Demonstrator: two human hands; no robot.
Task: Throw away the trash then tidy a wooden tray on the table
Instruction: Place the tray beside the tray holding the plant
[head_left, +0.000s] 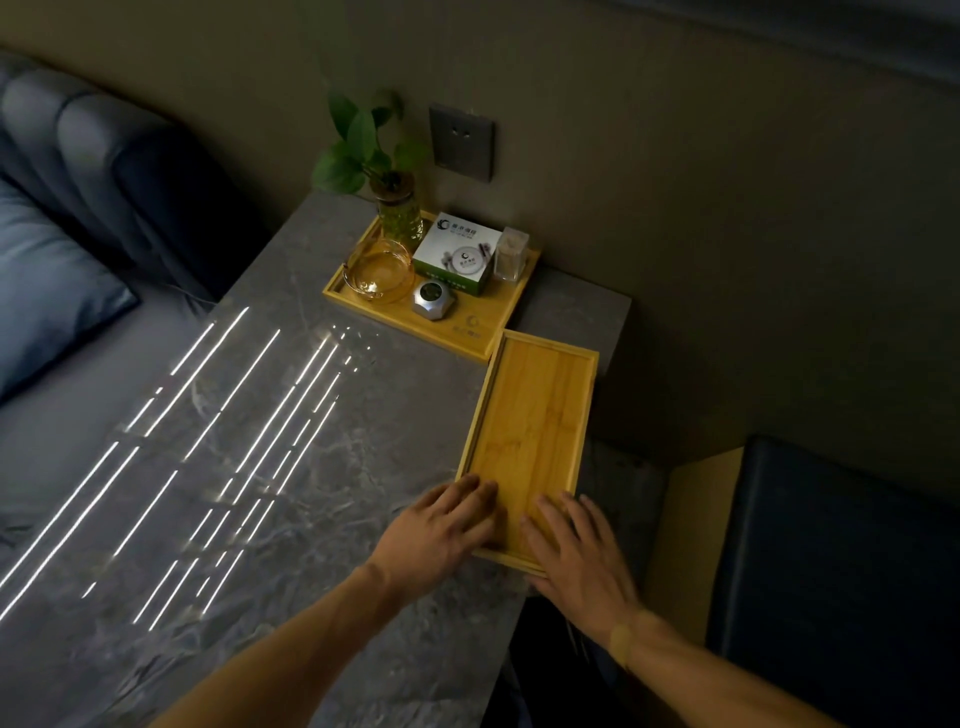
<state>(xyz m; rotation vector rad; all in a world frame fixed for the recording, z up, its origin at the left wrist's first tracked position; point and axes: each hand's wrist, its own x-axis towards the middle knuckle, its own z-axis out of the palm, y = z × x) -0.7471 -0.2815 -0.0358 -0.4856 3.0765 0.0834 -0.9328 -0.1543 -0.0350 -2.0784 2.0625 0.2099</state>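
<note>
A long empty wooden tray (535, 415) lies along the right edge of the grey marble table (260, 441). My left hand (441, 530) rests flat on the tray's near left corner, fingers straight. My right hand (576, 556) lies flat over the tray's near right corner, fingers spread. A second wooden tray (467, 327) sits at the far corner, touching the long one. It holds a glass bowl (379, 270), a white and green box (457, 254), a small silver gadget (434, 301), a clear toothpick holder (511, 254) and a plant in a glass vase (397, 213).
A wall socket (461, 143) is behind the far tray. A dark sofa with a blue cushion (47, 280) is at the left. A dark seat (841, 571) with a yellow side panel stands at the right, below the table edge.
</note>
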